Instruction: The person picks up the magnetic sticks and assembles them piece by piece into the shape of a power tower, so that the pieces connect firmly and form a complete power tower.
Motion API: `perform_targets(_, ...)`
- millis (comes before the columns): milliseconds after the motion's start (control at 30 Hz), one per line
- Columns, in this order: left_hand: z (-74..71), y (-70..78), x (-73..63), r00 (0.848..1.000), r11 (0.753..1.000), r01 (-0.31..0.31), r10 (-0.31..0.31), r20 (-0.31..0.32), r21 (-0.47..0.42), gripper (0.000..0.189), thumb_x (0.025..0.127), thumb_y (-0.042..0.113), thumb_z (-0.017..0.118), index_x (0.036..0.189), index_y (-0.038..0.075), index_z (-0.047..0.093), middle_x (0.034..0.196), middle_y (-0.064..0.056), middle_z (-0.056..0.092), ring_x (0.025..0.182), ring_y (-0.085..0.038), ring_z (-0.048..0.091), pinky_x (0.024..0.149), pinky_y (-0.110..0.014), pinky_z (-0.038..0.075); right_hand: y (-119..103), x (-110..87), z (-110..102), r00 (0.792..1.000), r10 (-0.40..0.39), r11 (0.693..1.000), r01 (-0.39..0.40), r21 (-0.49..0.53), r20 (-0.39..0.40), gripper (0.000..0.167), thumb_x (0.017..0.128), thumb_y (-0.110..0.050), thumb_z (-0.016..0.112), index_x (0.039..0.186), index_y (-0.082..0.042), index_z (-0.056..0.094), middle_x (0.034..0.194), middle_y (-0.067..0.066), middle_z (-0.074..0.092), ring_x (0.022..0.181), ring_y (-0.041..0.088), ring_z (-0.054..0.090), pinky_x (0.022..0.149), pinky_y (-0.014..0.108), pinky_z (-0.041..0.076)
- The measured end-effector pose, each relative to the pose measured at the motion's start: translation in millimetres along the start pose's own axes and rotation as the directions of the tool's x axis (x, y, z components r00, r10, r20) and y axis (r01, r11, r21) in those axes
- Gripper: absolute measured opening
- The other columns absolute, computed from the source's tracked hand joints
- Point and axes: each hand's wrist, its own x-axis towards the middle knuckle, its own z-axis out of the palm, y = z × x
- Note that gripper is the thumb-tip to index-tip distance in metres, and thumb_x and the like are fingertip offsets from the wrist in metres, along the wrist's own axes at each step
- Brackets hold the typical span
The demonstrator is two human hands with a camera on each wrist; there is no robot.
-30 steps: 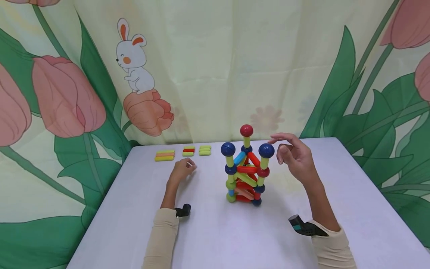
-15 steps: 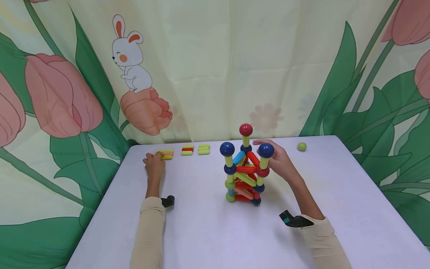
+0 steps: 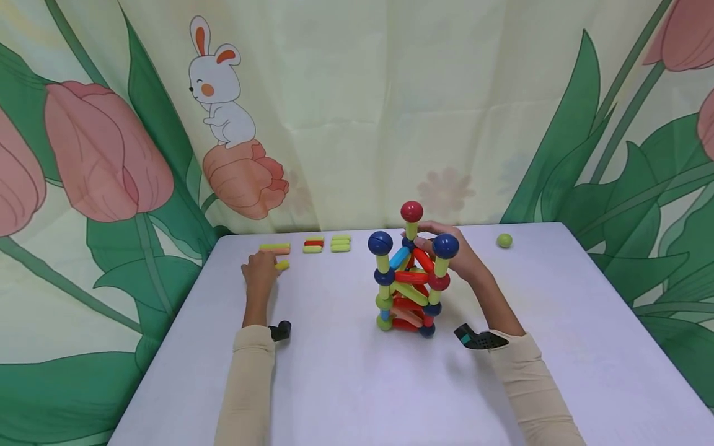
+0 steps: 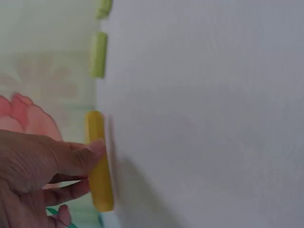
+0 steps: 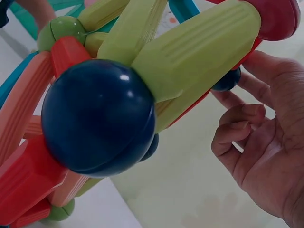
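Observation:
At the back left, my left hand [image 3: 259,271] pinches a yellow magnetic stick [image 4: 100,171] between thumb and fingers, drawn a little forward of a lime stick [image 3: 283,245] and an orange stick [image 3: 283,251]. A magnetic stick-and-ball tower [image 3: 411,277] stands upright right of centre, with a red ball [image 3: 411,211] and two dark blue balls on top. Reaching around its back right side, my right hand [image 3: 454,251] holds the tower, thumb and index at the rear dark blue ball [image 5: 227,80]. The other fingers curl in the right wrist view.
Two small groups of short sticks lie along the back edge: one with a red stick [image 3: 313,243] between lime ones, one of lime sticks [image 3: 341,243]. A loose green ball [image 3: 504,240] lies at the back right. A printed curtain [image 3: 357,124] hangs behind the table.
My left hand moved left to the stick group and drew the yellow stick forward. My right hand moved left behind the tower and took hold of it, uncovering the green ball.

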Motion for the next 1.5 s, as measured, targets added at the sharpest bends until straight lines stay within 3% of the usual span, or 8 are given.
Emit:
perform_targets(100,-15.6,21.4,-11.9,0.997,0.984,-0.056,0.063,0.036,-0.17,0.02,0.09,0.016,0.069,0.102,0.002,0.07,0.106,-0.016,0.069,0.09,-0.031,0.061,0.078,-0.048,0.05,-3,1.0,-2,1.0,-0.029,1.0,0.028,-0.002,-0.009,0.036,0.097,-0.023,0.061,0.13,-0.01,0.059,0.118,0.008,0.07,0.103,0.014,0.067,0.086,0.03,0.056)
perform_targets(167,-27.3,40.0,-20.5,0.987,0.926,-0.12,0.149,0.056,-0.357,0.022,0.092,0.018,0.066,0.106,0.0,0.068,0.107,-0.016,0.069,0.091,-0.029,0.062,0.076,-0.041,0.05,-6,1.0,-2,0.999,-0.051,0.999,0.051,0.006,-0.01,0.035,0.096,-0.021,0.062,0.129,-0.01,0.06,0.117,0.004,0.07,0.102,0.014,0.067,0.084,0.03,0.056)
perform_targets(300,-49.5,86.1,-37.6,0.947,0.695,-0.154,0.307,0.095,-0.703,0.033,0.097,0.026,0.062,0.117,0.0,0.063,0.111,-0.016,0.066,0.102,-0.028,0.061,0.079,-0.031,0.048,-11,2.1,0,0.996,-0.09,0.996,0.09,0.025,-0.02,0.03,0.095,-0.018,0.063,0.124,-0.009,0.062,0.118,0.007,0.07,0.105,0.019,0.069,0.088,0.031,0.056)
perform_targets(467,-64.8,133.9,-58.8,0.922,0.398,-0.107,0.383,0.059,-0.911,0.035,0.097,0.025,0.061,0.122,0.001,0.059,0.111,-0.012,0.065,0.097,-0.019,0.064,0.077,-0.025,0.052,-13,3.1,4,0.996,-0.077,0.996,0.08,0.049,-0.052,0.026,0.094,-0.018,0.065,0.119,-0.008,0.063,0.115,0.012,0.07,0.102,0.023,0.07,0.087,0.032,0.056)
perform_targets(567,-67.5,151.8,-69.3,0.905,0.27,-0.096,0.424,0.029,-0.958,0.032,0.097,0.019,0.062,0.122,-0.001,0.058,0.104,-0.008,0.067,0.092,-0.014,0.066,0.079,-0.025,0.056,-13,2.0,6,0.995,-0.065,0.996,0.068,0.05,-0.07,0.027,0.094,-0.019,0.066,0.119,-0.008,0.063,0.114,0.011,0.071,0.101,0.021,0.07,0.087,0.03,0.056)
perform_targets(633,-68.6,160.9,-74.6,0.889,0.22,-0.095,0.457,0.017,-0.971,0.03,0.097,0.016,0.061,0.121,-0.002,0.058,0.1,-0.006,0.067,0.09,-0.013,0.067,0.083,-0.027,0.056,-13,1.1,7,0.995,-0.067,0.996,0.071,0.046,-0.08,0.028,0.094,-0.019,0.066,0.119,-0.007,0.063,0.114,0.013,0.071,0.101,0.02,0.07,0.086,0.029,0.056)
perform_targets(1100,-69.7,179.1,-80.0,0.782,0.274,-0.175,0.622,0.035,-0.946,0.03,0.097,0.011,0.06,0.126,0.004,0.062,0.12,-0.017,0.065,0.108,-0.024,0.063,0.093,-0.036,0.053,-8,1.9,13,0.984,-0.12,0.991,0.127,0.046,-0.132,0.03,0.095,-0.017,0.064,0.123,-0.006,0.062,0.113,0.01,0.066,0.102,0.016,0.07,0.088,0.025,0.055)
perform_targets(1500,-68.6,183.8,-78.3,0.779,0.347,-0.165,0.62,0.094,-0.923,0.033,0.098,0.016,0.057,0.129,0.005,0.062,0.124,-0.015,0.065,0.104,-0.021,0.057,0.083,-0.031,0.05,-13,0.8,17,0.986,-0.079,0.995,0.087,0.052,-0.15,0.033,0.096,-0.017,0.062,0.127,-0.004,0.059,0.12,0.018,0.061,0.108,0.032,0.068,0.087,0.028,0.056)
